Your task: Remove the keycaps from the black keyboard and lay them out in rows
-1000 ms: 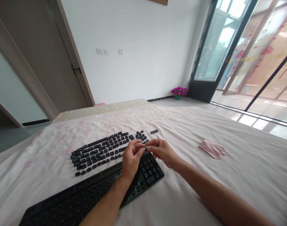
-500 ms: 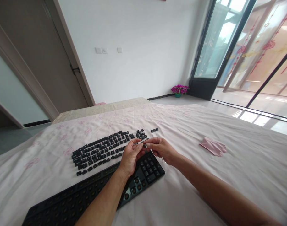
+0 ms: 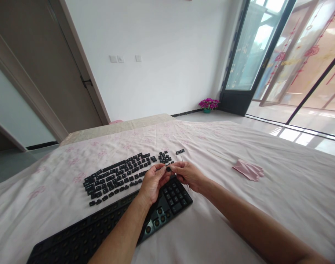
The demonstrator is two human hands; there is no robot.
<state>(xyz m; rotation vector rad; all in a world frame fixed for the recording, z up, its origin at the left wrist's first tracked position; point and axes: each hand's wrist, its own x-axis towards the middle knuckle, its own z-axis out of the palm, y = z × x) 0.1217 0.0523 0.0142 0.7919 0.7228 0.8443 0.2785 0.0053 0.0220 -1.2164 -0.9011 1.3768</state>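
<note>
Above keyboard (image 3: 106, 225) — keycap (image 3: 168, 169) | pinched between both hands' closed fingers (image 3: 162, 168)

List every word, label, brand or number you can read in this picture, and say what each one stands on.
No text can be read anywhere.
Loose keycaps laid out on the bedsheet: legends too small and blurred.
Keys left on the keyboard: no legend legible.
Small keycap pinched between the left hand and right hand: too small to tell.
Red hanging ornaments on the glass door: shapes only, no readable characters.
</note>
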